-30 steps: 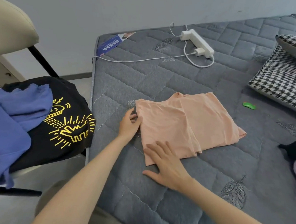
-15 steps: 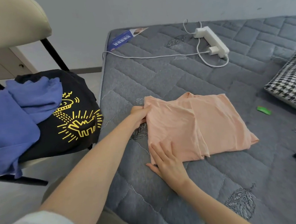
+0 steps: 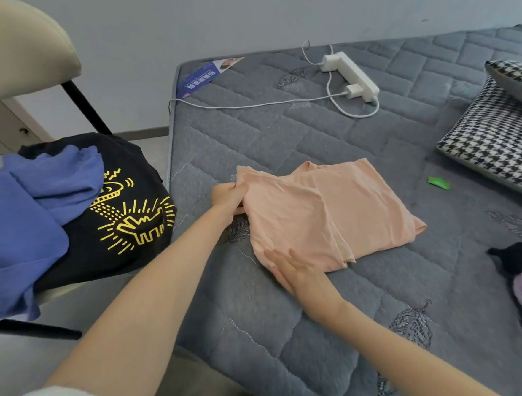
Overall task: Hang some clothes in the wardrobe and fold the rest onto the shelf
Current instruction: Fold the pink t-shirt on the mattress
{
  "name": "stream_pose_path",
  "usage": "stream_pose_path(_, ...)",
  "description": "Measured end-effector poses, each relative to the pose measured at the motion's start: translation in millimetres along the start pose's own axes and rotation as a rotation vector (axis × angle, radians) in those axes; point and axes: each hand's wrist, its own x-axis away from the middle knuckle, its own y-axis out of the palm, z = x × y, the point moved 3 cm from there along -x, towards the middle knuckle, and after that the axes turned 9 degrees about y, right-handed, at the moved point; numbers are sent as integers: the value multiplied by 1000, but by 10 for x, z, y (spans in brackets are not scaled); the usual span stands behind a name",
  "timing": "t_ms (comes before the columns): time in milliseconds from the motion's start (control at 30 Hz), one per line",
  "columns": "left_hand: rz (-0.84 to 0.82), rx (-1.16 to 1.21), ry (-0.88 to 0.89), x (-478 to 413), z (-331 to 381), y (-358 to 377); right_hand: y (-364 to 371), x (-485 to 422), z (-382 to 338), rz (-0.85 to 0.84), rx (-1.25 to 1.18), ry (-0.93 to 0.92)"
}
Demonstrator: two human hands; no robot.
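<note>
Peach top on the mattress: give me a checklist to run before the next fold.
1. Left hand grips the peach top's left edge: ok.
2. Right hand flat on the near corner, fingers straight: ok.
3. Layer edges aligned: not ok, staggered along the near side.
4. Green scrap and power strip cable apart from the top: ok.
5. Shelf within reach: cannot tell, not in view.

a home bedroom: a bare quilted mattress (image 3: 280,140) lies under the fingers (image 3: 284,262), checked pillows (image 3: 497,144) right of them, a chair (image 3: 17,44) heaped with clothes (image 3: 23,214) to their left.
</note>
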Motion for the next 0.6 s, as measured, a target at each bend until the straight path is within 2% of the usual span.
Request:
stream_pose_path(167, 134, -8, 35, 149, 48, -395, -340, -67, -216, -22, -153, 130)
stream_pose_path(267, 220, -98, 86, 246, 169, -704, -365, -116, -379, -109, -183, 163)
stream_pose_path(433, 280, -261, 219, 342, 469, -1127, -415, -207, -702, -34, -393, 154)
stream_pose_path(600, 232, -170, 177, 374, 639, -1125, -489, -215, -662, 77, -479, 280)
